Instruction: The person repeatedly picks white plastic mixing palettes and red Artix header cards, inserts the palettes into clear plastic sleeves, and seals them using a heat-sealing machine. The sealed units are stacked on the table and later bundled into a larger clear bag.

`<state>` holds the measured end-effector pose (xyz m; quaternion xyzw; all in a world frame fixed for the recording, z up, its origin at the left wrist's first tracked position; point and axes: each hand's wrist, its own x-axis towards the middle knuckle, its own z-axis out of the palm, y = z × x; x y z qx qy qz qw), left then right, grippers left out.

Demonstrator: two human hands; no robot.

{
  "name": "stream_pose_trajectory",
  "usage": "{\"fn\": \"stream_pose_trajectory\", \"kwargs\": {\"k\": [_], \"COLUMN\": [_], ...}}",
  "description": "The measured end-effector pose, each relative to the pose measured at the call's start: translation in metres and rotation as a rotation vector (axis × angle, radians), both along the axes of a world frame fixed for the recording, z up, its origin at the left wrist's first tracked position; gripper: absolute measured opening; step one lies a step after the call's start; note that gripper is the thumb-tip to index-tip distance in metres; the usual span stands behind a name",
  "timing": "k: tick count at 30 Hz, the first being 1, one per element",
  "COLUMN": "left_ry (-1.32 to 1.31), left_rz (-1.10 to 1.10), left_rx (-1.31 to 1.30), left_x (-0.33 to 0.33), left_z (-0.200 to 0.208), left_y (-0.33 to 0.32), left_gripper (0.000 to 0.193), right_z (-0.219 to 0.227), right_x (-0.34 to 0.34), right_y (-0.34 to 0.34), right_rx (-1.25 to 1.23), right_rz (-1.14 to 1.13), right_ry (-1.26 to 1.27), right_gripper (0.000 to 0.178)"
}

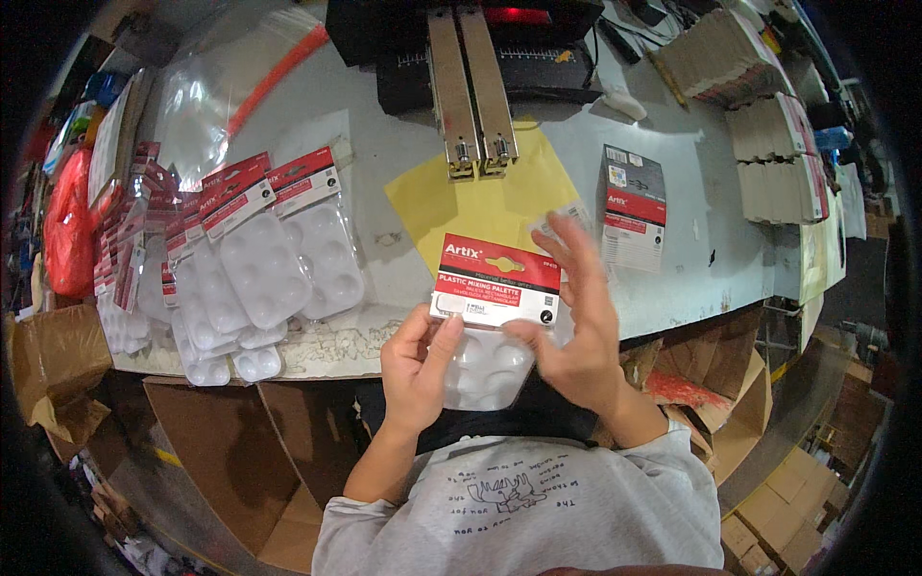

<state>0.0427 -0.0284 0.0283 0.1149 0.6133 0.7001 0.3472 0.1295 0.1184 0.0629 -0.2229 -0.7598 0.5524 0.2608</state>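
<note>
White welled paint palette (488, 370), bagged under a red-and-white header card (495, 288), sits at the tabletop's (687, 305) front edge, left hand (420, 370) pinching its left side, right hand (581, 331) splayed, grip unclear; steady, square alignment seems best.

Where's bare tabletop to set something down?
Two patches: between the pile of packaged palettes and yellow sheet; between the loose red-and-grey card and card stacks. Crowded: left end, right edge, front centre around left hand and right hand.
</note>
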Motion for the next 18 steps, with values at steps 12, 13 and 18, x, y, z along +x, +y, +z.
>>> {"fn": "stream_pose_trajectory", "kwargs": {"k": [12,13,18], "left_ry": [0.683,0.650,0.293], "left_rz": [-0.119,-0.211,-0.041], "left_rx": [-0.113,-0.190,-0.146], "left_x": [0.023,0.027,0.029], "left_z": [0.029,0.033,0.038], "left_y": [0.000,-0.004,-0.009], "left_gripper": [0.086,0.073,0.016], "right_z": [0.029,0.028,0.038], "right_x": [0.020,0.015,0.022], "right_y": [-0.028,-0.030,-0.008], "right_rx": [0.281,0.358,0.566], "right_rz": [0.257,0.375,0.325], "right_ry": [-0.142,-0.051,0.044], "right_gripper": [0.063,0.077,0.048]}}
